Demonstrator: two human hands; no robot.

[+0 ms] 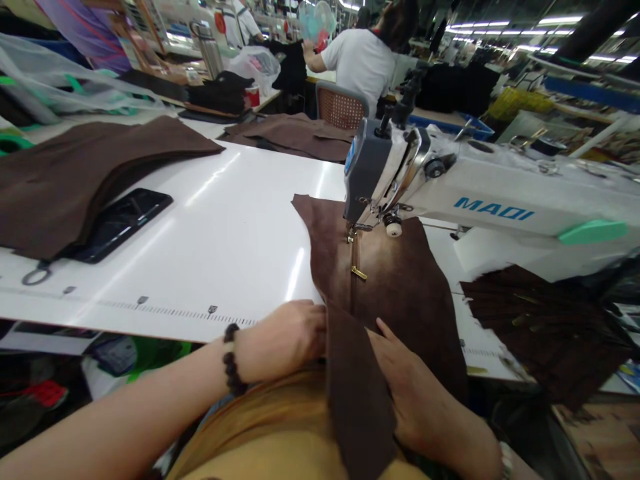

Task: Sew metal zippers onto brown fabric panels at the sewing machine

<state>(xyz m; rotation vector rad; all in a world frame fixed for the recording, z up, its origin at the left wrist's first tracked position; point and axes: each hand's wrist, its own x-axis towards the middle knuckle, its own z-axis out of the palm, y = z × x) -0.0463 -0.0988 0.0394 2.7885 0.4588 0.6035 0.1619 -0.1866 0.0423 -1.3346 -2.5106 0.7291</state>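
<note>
A brown leather-like panel [430, 293] lies under the sewing machine [485, 200], its zipper [355, 253] running below the presser foot [351, 235]. The gold zipper pull [359, 273] points to the right. At the panel's near left edge, my left hand [293, 333] has its fingers curled around the material. My right hand [407, 383] grips the panel near a folded-up strip [355, 387], which hangs toward my lap. That strip covers most of the right fingers; one digit stretches forward on the panel.
Brown panels [100, 167] are stacked at left, partly over a dark phone [125, 220]. More brown pieces [300, 130] lie at the table's far edge. Dark strips with zippers [540, 327] sit at right. A ruler scale [213, 312] marks the front edge. A person [357, 63] sits ahead.
</note>
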